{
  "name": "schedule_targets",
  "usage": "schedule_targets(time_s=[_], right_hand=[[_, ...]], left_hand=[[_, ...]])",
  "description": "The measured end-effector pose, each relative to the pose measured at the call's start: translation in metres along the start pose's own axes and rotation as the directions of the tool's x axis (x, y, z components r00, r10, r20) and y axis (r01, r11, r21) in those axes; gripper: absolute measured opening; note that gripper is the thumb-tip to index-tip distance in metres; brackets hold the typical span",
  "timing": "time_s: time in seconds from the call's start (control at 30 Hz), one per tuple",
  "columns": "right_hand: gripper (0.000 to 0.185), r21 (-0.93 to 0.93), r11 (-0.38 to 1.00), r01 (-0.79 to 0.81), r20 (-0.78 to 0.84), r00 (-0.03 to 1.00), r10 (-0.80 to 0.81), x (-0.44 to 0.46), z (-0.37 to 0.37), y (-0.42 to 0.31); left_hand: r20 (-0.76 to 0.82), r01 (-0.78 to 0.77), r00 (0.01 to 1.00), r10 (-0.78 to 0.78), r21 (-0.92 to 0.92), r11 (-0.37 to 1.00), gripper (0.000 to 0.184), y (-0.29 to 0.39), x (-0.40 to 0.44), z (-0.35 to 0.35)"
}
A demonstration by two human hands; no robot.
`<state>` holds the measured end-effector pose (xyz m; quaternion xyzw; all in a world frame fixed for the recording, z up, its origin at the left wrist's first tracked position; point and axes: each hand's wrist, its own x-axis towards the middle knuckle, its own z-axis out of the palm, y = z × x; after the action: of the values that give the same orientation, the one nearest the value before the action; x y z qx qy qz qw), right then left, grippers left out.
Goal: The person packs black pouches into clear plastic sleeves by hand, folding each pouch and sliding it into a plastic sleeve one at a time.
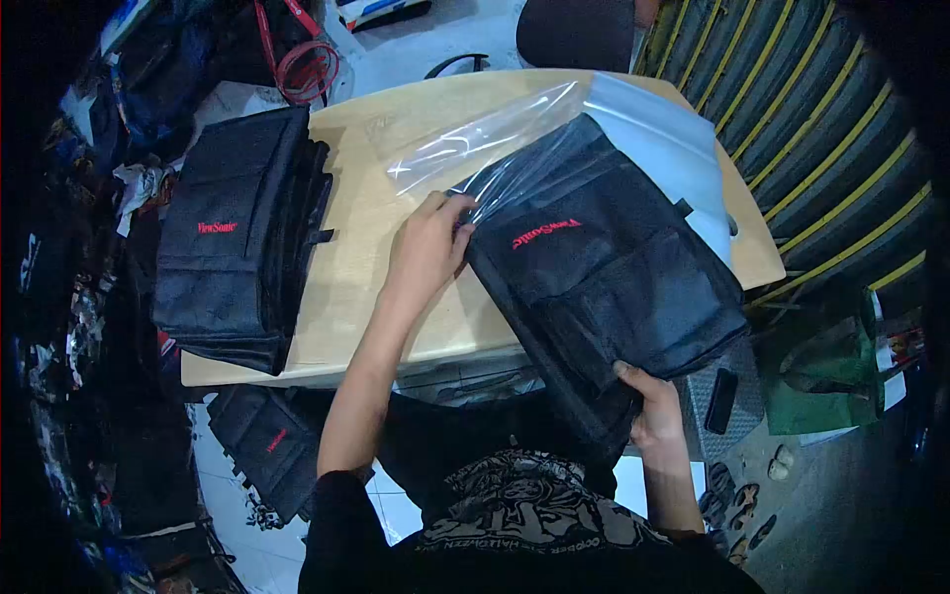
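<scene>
A black fabric bag (pixel 633 267) with red ViewSonic lettering lies tilted across the table's right half, its near end hanging over the front edge. Its far end is inside the mouth of a clear plastic sleeve (pixel 475 144). With fingers pinched, my left hand (pixel 430 238) grips the sleeve's edge by the bag's left side. My right hand (pixel 653 401) holds the bag's near corner, thumb on top and the other fingers hidden beneath. Under the bag's far right side lies a stack of pale plastic sleeves (pixel 663 134).
A stack of similar black bags (pixel 223 238) stands on the left of the wooden table (pixel 356 327). More black bags (pixel 262 445) are below at left. A phone (pixel 721 401) rests on a grey surface at right, near a green bag (pixel 821 381) and sandals (pixel 747 505) on the floor.
</scene>
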<state>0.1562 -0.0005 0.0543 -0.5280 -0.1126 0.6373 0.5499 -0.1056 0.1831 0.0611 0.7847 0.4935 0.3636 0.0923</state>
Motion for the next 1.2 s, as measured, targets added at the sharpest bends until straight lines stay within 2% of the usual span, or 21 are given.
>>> schedule_targets(time_s=[0.1,0.23,0.27,0.37,0.47,0.63,0.67,0.8,0.9,0.93,1.03,1.07,1.17,1.2], right_hand=[[0.022,0.054,0.999,0.007,0.023,1.0,-0.008,0.0,0.003,-0.001],[0.027,0.067,0.996,0.052,0.064,0.996,-0.056,0.001,0.006,0.0],[0.029,0.065,0.996,0.053,0.081,0.995,-0.058,0.001,0.005,0.0],[0.032,0.065,0.997,0.036,0.068,0.997,-0.04,0.001,0.006,-0.001],[0.038,-0.022,1.0,-0.01,0.008,1.0,0.01,0.008,-0.007,0.0],[0.038,0.064,0.997,0.034,0.092,0.995,-0.039,0.002,0.002,-0.004],[0.037,0.064,0.998,0.022,0.088,0.996,-0.027,0.005,-0.002,-0.004],[0.033,0.128,0.991,0.024,0.094,0.995,-0.037,0.016,-0.019,-0.004],[0.031,0.176,0.983,-0.055,0.083,0.996,0.041,0.023,-0.034,-0.011],[0.03,0.146,0.989,-0.021,0.089,0.996,0.008,0.015,-0.024,-0.016],[0.034,0.18,0.98,-0.084,0.142,0.988,0.059,0.023,-0.034,-0.016],[0.037,0.186,0.982,-0.026,0.111,0.994,0.005,0.025,-0.033,-0.015],[0.038,0.204,0.979,-0.03,0.076,0.997,0.015,0.023,-0.03,-0.016],[0.04,0.215,0.975,-0.059,0.073,0.996,0.044,0.025,-0.031,-0.015]], left_hand=[[0.099,-0.119,0.99,0.105,0.156,0.981,0.019,0.003,0.013,0.005],[0.171,-0.12,0.98,0.106,0.071,0.99,0.017,0.009,0.043,0.018],[0.168,-0.164,0.975,0.143,0.12,0.979,0.021,0.012,0.048,0.021],[0.32,-0.122,0.946,0.041,0.238,0.964,0.022,0.026,0.063,0.025],[0.274,-0.129,0.96,0.062,0.232,0.964,0.023,0.027,0.064,0.037],[0.176,-0.099,0.983,0.047,0.296,0.95,0.017,0.019,0.058,0.05],[0.111,-0.062,0.993,0.033,0.269,0.961,0.015,0.017,0.057,0.053],[0.104,-0.028,0.995,0.011,0.157,0.987,0.016,0.015,0.059,0.045],[0.272,-0.03,0.96,0.068,-0.142,0.989,0.022,0.003,0.064,0.029],[0.427,0.075,0.904,0.007,-0.175,0.982,0.026,0.012,0.065,0.011],[0.529,0.076,0.849,0.015,-0.15,0.986,0.021,-0.009,0.061,-0.001],[0.472,0.05,0.881,-0.032,-0.025,0.998,0.014,-0.01,0.055,-0.003],[0.312,-0.043,0.949,-0.032,0.232,0.972,0.017,-0.001,0.035,-0.01],[0.316,-0.009,0.947,-0.059,0.211,0.978,0.015,0.005,0.03,-0.015]])
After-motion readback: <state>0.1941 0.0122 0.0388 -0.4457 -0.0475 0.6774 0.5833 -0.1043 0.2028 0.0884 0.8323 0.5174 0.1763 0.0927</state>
